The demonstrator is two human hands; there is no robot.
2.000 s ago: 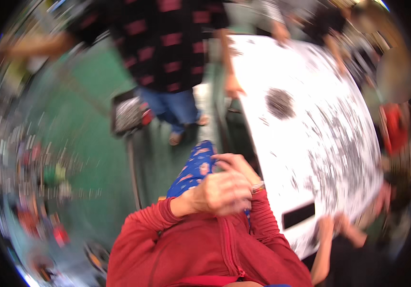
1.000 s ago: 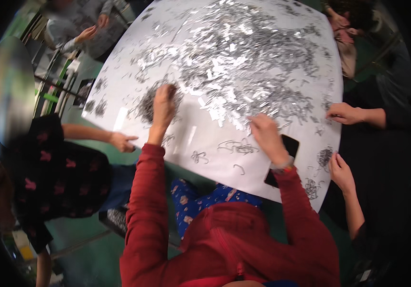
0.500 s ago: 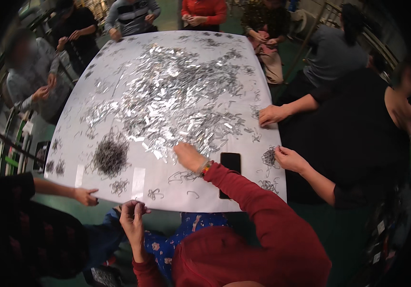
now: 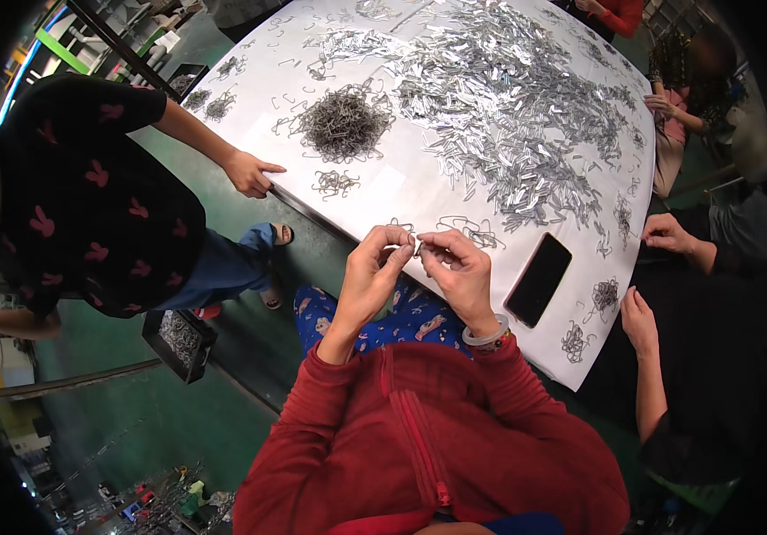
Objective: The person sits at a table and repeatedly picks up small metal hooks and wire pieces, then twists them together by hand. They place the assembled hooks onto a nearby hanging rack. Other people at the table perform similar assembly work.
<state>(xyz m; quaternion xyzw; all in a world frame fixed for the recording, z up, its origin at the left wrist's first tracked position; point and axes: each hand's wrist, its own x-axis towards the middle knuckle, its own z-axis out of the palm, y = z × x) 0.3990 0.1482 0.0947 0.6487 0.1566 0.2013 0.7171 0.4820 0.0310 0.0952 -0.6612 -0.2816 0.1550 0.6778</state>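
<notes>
My left hand (image 4: 371, 276) and my right hand (image 4: 462, 278) meet fingertip to fingertip above the near edge of the white-covered table (image 4: 383, 189). Both are closed in a pinch around something small and dark, too small to name. Just beyond them lie loose bent wire hooks (image 4: 474, 232). Farther left is a dense pile of grey wire hooks (image 4: 345, 125), with a smaller cluster of hooks (image 4: 335, 184) below it. A broad heap of flat silver metal pieces (image 4: 499, 107) covers the far middle of the table.
A black phone (image 4: 540, 279) lies right of my right hand. A person at the left rests a hand (image 4: 250, 172) on the table edge. Another person's hands (image 4: 666, 234) are at the right edge, near small hook clusters (image 4: 605, 294). A black crate (image 4: 178, 343) stands on the floor.
My right hand has come back from the silver heap to my left hand, which has moved over the table edge. The view has swung, bringing more of the person at the left into sight.
</notes>
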